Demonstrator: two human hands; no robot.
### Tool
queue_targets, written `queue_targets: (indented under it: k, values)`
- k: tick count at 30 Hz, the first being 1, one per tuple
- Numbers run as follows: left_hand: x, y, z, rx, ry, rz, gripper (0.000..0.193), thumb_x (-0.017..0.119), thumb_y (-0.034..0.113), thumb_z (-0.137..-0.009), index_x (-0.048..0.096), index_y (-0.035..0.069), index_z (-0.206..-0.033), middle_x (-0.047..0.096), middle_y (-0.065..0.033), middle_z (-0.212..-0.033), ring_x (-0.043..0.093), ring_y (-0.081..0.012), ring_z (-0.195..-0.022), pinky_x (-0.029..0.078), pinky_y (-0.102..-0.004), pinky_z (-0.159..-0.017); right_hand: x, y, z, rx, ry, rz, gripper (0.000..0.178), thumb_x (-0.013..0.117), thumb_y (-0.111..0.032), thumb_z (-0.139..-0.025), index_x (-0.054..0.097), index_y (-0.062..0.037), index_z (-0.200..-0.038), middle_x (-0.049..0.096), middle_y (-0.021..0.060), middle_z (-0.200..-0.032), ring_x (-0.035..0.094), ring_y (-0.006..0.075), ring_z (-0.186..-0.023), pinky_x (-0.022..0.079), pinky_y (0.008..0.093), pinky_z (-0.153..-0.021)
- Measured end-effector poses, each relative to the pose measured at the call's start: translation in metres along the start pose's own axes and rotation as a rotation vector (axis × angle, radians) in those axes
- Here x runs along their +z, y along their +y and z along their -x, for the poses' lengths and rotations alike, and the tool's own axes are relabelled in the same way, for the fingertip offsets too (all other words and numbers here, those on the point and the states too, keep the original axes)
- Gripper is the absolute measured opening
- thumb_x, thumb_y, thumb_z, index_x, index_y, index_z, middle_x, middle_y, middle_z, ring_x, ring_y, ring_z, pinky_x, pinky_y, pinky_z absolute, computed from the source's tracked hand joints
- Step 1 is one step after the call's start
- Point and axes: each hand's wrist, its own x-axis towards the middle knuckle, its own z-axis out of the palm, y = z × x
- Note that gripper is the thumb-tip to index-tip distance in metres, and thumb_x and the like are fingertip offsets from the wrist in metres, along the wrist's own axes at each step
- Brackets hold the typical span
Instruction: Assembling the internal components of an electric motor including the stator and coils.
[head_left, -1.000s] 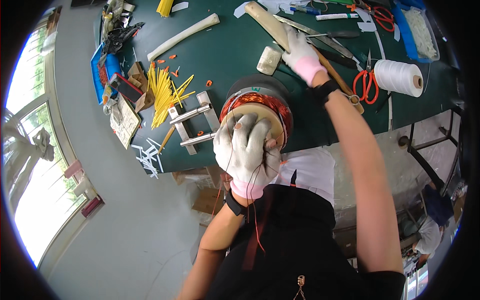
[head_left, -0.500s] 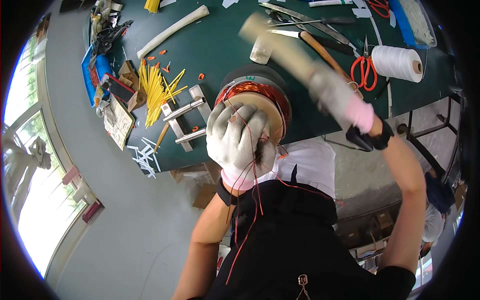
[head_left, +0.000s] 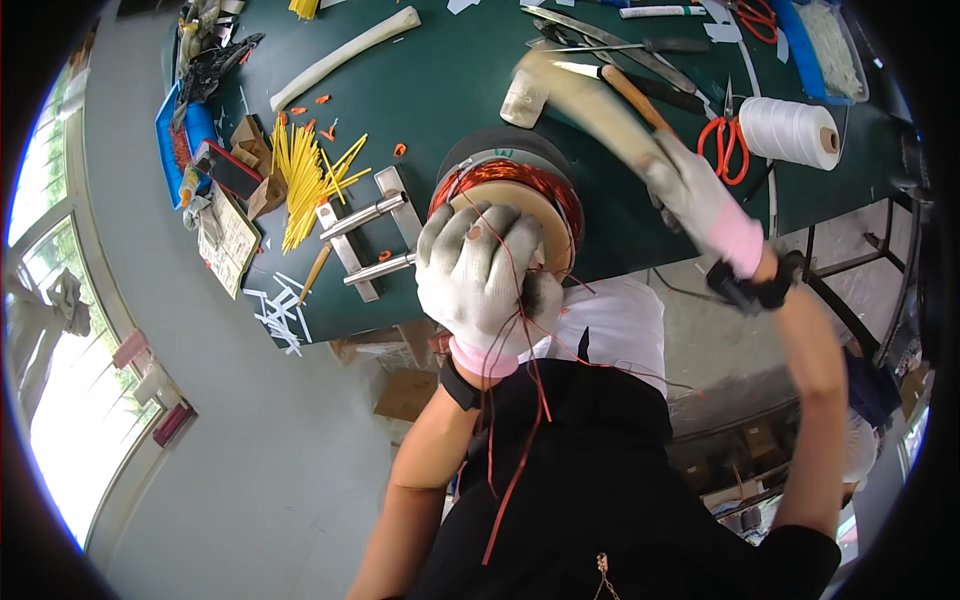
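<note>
My left hand (head_left: 483, 270), in a whitish knit glove with a pink cuff, is closed over a pale round piece (head_left: 545, 222) at the front of a motor stator (head_left: 478, 150). Its curled fingers hide what they hold. Reddish-brown copper windings (head_left: 540, 184) ring the stator. Several thin dark red lead wires (head_left: 515, 478) hang past that hand over my black apron. My right hand (head_left: 692, 195), gloved the same way and smeared by motion, grips a long pale stick (head_left: 585, 100), its far end beyond the stator. A short whitish cylinder (head_left: 523, 100) stands by the stick's far end.
Left of the stator sit a metal bar frame (head_left: 362, 238), yellow strips (head_left: 300, 185) and a phone (head_left: 230, 170). Another pale stick (head_left: 345, 58) lies at the back. Red-handled scissors (head_left: 723, 150) and a white thread spool (head_left: 788, 132) are at right, near knives and a screwdriver (head_left: 672, 45).
The pale stick and my right hand have swung slightly down and right, with less blur. My left hand stays on the stator, and the hanging wires have shifted a little to the right.
</note>
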Motion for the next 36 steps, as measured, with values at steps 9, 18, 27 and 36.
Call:
queue_targets:
  k: [9, 18, 27, 36]
  values:
    - [0.009, 0.014, -0.002, -0.200, 0.047, -0.083, 0.030, 0.067, 0.016, -0.064, 0.068, 0.011, -0.094, 0.067, -0.0097, -0.101, 0.063, -0.0336, -0.097, 0.047, -0.0483, -0.090, 0.054, 0.024, 0.035, -0.014, 0.215, -0.448, 0.035, 0.051, -0.034, -0.105, 0.054, 0.0005, -0.106, 0.053, 0.0027, -0.066, 0.052, 0.0202, -0.051, 0.042, 0.0356, -0.048]
    - [-0.006, -0.005, -0.005, 0.030, -0.046, 0.066, 0.032, 0.063, 0.006, -0.059, 0.070, 0.010, -0.089, 0.068, -0.0091, -0.097, 0.066, -0.0327, -0.090, 0.057, -0.0413, -0.077, 0.040, 0.035, 0.013, -0.009, -0.038, -0.121, 0.038, 0.055, -0.039, -0.102, 0.049, -0.0014, -0.106, 0.055, 0.0072, -0.063, 0.059, 0.0154, -0.053, 0.046, 0.0319, -0.048]
    - [-0.028, -0.002, -0.001, 0.002, -0.031, -0.020, 0.054, 0.084, 0.037, -0.065, 0.067, 0.012, -0.110, 0.054, -0.0209, -0.130, 0.055, -0.0398, -0.116, 0.046, -0.0537, -0.095, 0.016, -0.004, -0.008, -0.190, -0.154, 0.035, 0.052, 0.056, -0.051, -0.100, 0.052, -0.0002, -0.110, 0.058, 0.0173, -0.068, 0.063, 0.0355, -0.061, 0.049, 0.0412, -0.057]
    - [-0.026, -0.020, 0.011, 0.054, -0.214, -0.039, 0.034, 0.074, 0.030, -0.068, 0.071, 0.016, -0.099, 0.062, -0.0059, -0.106, 0.063, -0.0291, -0.097, 0.051, -0.0459, -0.080, 0.019, -0.032, -0.020, -0.182, -0.358, 0.172, 0.057, 0.054, -0.054, -0.099, 0.051, 0.0028, -0.104, 0.058, 0.0257, -0.073, 0.063, 0.0443, -0.070, 0.051, 0.0452, -0.065]
